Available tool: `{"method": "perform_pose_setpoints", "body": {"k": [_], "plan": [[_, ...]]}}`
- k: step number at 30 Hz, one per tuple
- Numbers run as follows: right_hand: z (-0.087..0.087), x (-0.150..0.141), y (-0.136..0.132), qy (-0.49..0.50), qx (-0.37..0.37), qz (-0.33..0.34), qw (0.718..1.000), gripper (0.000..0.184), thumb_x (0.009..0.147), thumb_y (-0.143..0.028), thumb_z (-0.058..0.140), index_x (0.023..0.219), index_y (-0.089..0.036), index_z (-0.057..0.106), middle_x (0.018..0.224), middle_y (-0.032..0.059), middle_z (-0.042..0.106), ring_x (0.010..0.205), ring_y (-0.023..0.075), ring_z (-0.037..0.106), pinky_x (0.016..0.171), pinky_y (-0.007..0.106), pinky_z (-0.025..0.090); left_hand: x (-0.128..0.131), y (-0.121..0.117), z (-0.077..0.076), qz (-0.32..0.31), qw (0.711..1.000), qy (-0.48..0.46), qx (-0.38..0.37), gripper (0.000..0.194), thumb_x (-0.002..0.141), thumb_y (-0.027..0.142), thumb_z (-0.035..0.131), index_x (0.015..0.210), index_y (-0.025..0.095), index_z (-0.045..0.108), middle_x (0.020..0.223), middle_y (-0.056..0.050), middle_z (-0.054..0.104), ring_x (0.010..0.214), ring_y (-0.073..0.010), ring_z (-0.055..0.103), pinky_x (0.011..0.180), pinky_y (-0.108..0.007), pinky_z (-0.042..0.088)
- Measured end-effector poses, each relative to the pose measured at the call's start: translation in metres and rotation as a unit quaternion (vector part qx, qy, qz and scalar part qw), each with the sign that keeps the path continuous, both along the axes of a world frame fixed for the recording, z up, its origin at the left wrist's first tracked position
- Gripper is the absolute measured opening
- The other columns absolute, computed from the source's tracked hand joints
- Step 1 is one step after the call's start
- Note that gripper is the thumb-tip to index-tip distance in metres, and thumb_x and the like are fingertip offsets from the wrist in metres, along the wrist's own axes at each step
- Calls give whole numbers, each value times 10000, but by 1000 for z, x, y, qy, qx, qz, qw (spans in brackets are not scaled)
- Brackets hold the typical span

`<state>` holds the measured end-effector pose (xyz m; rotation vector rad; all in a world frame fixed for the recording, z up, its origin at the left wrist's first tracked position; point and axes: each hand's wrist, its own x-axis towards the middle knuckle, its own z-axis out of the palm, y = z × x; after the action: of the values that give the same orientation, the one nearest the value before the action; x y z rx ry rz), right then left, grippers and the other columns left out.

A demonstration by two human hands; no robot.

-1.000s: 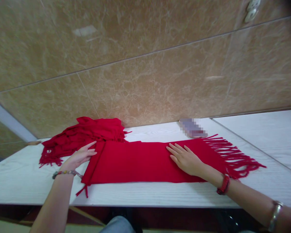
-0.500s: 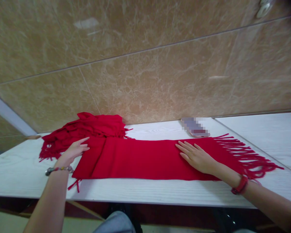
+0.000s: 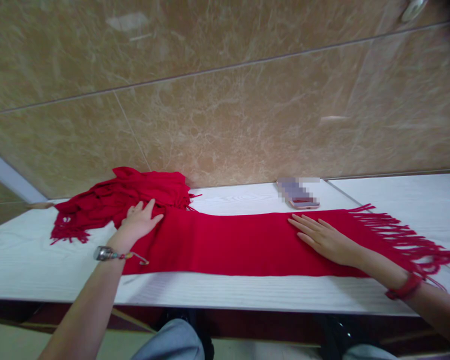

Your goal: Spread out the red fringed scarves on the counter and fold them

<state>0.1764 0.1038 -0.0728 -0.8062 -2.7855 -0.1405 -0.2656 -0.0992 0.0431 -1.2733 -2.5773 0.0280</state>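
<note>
A red scarf [image 3: 240,245] lies flat in a long strip across the white table, its fringe spread out at the right end. My right hand [image 3: 324,241] rests palm down on the scarf toward the fringed end, fingers stretched out. Over the scarf's left end is my left hand [image 3: 138,224], fingers apart and pointing away from me; whether it presses on the cloth is hard to tell. Behind it, a crumpled heap of red fringed cloth [image 3: 150,186] sits against the wall, meeting the scarf's far left edge.
A phone [image 3: 298,194], partly blurred out, lies behind the scarf near the wall. The brown tiled wall [image 3: 225,115] borders the white table [image 3: 247,292] at the back. My knee [image 3: 172,342] shows below the table's front edge.
My right hand has slid to the right, and the scarf's fringed end has shifted right with it. My left hand has moved right, from the scarf's left edge onto its left part.
</note>
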Motion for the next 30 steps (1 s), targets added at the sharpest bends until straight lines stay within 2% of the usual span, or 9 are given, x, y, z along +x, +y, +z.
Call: {"method": "perform_pose_setpoints", "body": {"k": [2, 3, 6, 8, 12, 16, 20, 26, 30], "plan": [[1, 7, 2, -3, -11, -8, 1000, 549, 896, -441, 130, 1364, -216, 308, 1392, 60, 337, 1278, 229, 285, 968, 470, 334, 35, 17, -8, -7, 1000, -14, -22, 630, 824, 558, 342, 1369, 251, 270, 1474, -123, 79, 1319, -368, 85, 958, -589, 231], [1, 11, 4, -5, -16, -13, 1000, 552, 894, -445, 129, 1367, -218, 302, 1395, 60, 333, 1279, 227, 283, 972, 471, 329, 50, 25, -12, -30, 999, -22, -32, 624, 825, 572, 320, 1372, 278, 256, 1482, -90, 15, 1325, -361, 15, 968, -613, 175], [3, 25, 10, -14, -34, -27, 999, 557, 890, -450, 129, 1372, -219, 287, 1402, 60, 320, 1284, 220, 271, 990, 471, 306, 78, 38, -21, -55, 991, -94, -75, 641, 836, 574, 276, 1395, 281, 163, 1481, -77, -27, 1328, -335, -35, 976, -618, 143], [5, 35, 15, -20, -51, -36, 998, 557, 890, -450, 129, 1376, -222, 276, 1407, 55, 311, 1288, 214, 264, 1001, 471, 288, 81, 41, -25, -58, 988, -117, -88, 662, 834, 574, 275, 1402, 273, 118, 1481, -82, -28, 1330, -329, -28, 982, -602, 157], [8, 52, 27, -18, -80, -55, 995, 549, 888, -451, 140, 1381, -241, 257, 1421, 41, 287, 1294, 201, 249, 1025, 458, 253, 74, 46, -32, -72, 990, -96, -73, 677, 830, 575, 279, 1405, 266, 103, 1482, -87, 5, 1332, -326, -1, 992, -569, 180], [12, 68, 39, -29, -109, -74, 991, 566, 884, -465, 139, 1382, -224, 257, 1437, 46, 249, 1310, 202, 202, 1047, 466, 189, 81, 52, -37, -133, 984, -90, -77, 690, 832, 573, 266, 1409, 233, 100, 1479, -109, 34, 1334, -312, 39, 1009, -517, 194], [14, 88, 53, -39, -124, -79, 988, 569, 883, -475, 146, 1383, -226, 251, 1437, 55, 251, 1318, 206, 177, 1044, 489, 176, 95, 58, -39, -172, 977, -84, -93, 685, 835, 566, 269, 1406, 214, 131, 1475, -132, 43, 1335, -298, 41, 1018, -491, 186], [14, 112, 66, -33, -118, -108, 987, 566, 883, -498, 187, 1389, -246, 227, 1442, 62, 241, 1321, 212, 169, 1050, 496, 147, 106, 68, -41, -167, 979, -66, -102, 655, 835, 541, 295, 1398, 230, 172, 1477, -119, 42, 1334, -307, 27, 1021, -507, 162], [18, 115, 66, -39, -128, -115, 984, 550, 887, -484, 206, 1393, -269, 206, 1443, 48, 240, 1323, 218, 154, 1048, 502, 146, 100, 73, -44, -127, 985, -75, -84, 644, 833, 557, 287, 1396, 269, 167, 1481, -99, 37, 1332, -334, 30, 969, -580, 209]]}}
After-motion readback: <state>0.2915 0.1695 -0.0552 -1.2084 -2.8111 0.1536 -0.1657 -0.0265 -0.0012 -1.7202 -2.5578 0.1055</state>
